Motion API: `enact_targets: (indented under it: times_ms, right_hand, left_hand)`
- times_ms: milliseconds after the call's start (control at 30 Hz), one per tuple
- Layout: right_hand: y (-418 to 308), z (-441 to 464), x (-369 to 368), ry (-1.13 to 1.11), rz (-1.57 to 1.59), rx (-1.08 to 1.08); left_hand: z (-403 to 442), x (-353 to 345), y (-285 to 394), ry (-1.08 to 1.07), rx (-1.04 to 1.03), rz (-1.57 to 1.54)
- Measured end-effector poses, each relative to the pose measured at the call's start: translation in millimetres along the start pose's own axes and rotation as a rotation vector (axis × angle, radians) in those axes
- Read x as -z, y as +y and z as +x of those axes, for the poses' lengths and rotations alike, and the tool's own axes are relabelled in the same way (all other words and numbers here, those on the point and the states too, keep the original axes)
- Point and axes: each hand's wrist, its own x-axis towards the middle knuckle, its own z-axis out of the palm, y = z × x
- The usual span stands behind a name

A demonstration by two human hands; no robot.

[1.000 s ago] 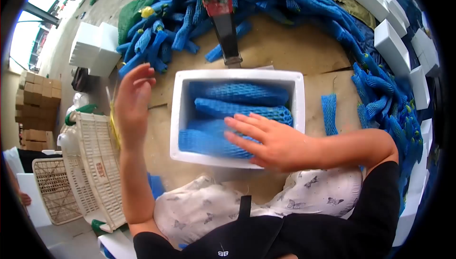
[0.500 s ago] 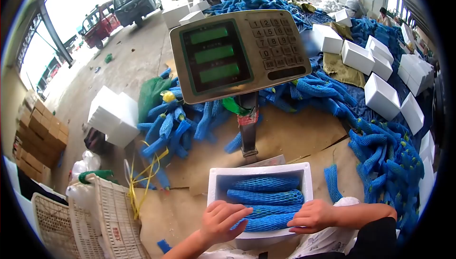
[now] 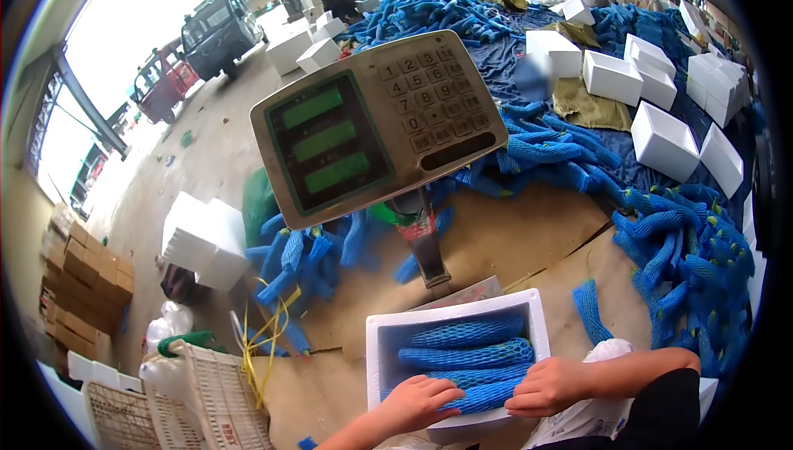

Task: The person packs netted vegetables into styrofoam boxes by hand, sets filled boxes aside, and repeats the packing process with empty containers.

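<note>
A white foam box (image 3: 541, 322) holds several long pieces in blue netting (image 3: 467, 355), lying side by side. My left hand (image 3: 420, 403) rests at the box's near left, fingers bent over the nearest netted piece. At the near right corner is my right hand (image 3: 545, 387), its fingers curled against the end of that same piece. What the fingertips press on is partly hidden. Behind the box stands a scale display (image 3: 380, 124) with green screens on a post.
One netted piece (image 3: 591, 312) lies right of the box. Netted heaps (image 3: 694, 260) curve around the right and back. White boxes (image 3: 665, 142) stand at right, plastic crates (image 3: 223, 396) and yellow straps (image 3: 268, 343) at left. People sit far back; vehicles (image 3: 216, 33) are parked back left.
The view has tilted up from the box to the scale and beyond. My left hand came down from the air to the netted piece; my right hand moved to the box's right end.
</note>
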Motion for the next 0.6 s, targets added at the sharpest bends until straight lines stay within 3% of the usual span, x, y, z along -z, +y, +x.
enact_targets:
  times_ms: [67, 167, 267, 333, 367, 400, 467, 500, 533, 600]
  right_hand:
    - [3.7, -4.1, -0.8, 0.04, 0.027, -0.031]
    - [6.6, -2.8, 9.4, 0.056, 0.029, -0.08]
    - [21.2, -8.7, 10.4, 0.022, 0.041, -0.15]
    - [30.6, -3.7, -2.2, 0.045, 0.137, -0.226]
    - [29.9, 1.4, -10.1, -0.024, 0.132, -0.279]
    - [30.7, 9.6, -19.0, -0.103, 0.093, -0.234]
    - [38.1, 26.1, -47.4, -0.096, -0.084, 0.053]
    - [40.6, 36.3, -55.4, -0.21, -0.076, 0.075]
    - [42.3, 43.6, -64.5, -0.402, -0.006, 0.025]
    - [43.2, 44.3, -97.2, -0.353, 0.09, -0.081]
  left_hand:
    - [1.9, -0.8, -7.3, -0.025, -0.016, 0.025]
    - [3.2, -12.3, -12.4, -0.381, 0.148, 0.2]
    - [-3.4, -21.2, -6.6, -0.362, 0.195, 0.231]
    - [-12.1, -32.3, -3.9, -0.129, 0.178, 0.185]
    - [-10.1, -32.9, 7.3, -0.158, 0.223, 0.203]
    - [-6.7, -26.7, 16.7, -0.178, 0.267, 0.247]
    - [-10.8, -37.1, 11.6, -0.222, 0.354, 0.241]
    - [-9.7, -37.1, 3.2, -0.209, 0.288, 0.155]
    - [-0.8, -33.8, 7.4, -0.28, 0.404, 0.089]
    - [-21.4, -38.2, -13.6, -0.239, 0.59, -0.208]
